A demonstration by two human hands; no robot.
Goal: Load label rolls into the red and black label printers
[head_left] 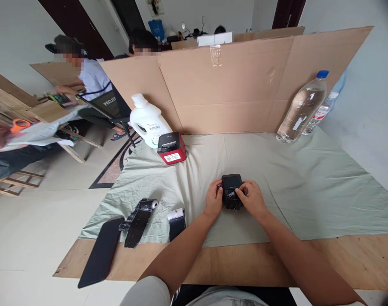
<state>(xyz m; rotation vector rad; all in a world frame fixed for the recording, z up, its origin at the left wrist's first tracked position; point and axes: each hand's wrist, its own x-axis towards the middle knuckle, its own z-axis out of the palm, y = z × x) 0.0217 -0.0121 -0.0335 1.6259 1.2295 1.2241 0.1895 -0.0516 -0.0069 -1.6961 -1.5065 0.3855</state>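
Note:
A small black printer (pixel 232 182) sits on the green cloth in front of me, with a glossy dark strip at its front. My left hand (pixel 214 197) holds its left side, thumb and fingers bent against the edge. On the other side, my right hand (pixel 253 198) grips the right edge, its thumb reaching over the front near the strip. To the left lie a partly unrolled black roll (pixel 139 221) with a white core end and a smaller black-and-white roll (pixel 176 223). The printer's underside is hidden.
A red-and-black printer (pixel 172 148) stands beside a white jug (pixel 149 121). Further right are a large water bottle (pixel 304 108) and a smaller bottle (pixel 320 114). A cardboard screen (pixel 226 89) borders the back. A dark phone-like slab (pixel 101 250) overhangs the front edge. Other people sit beyond, left.

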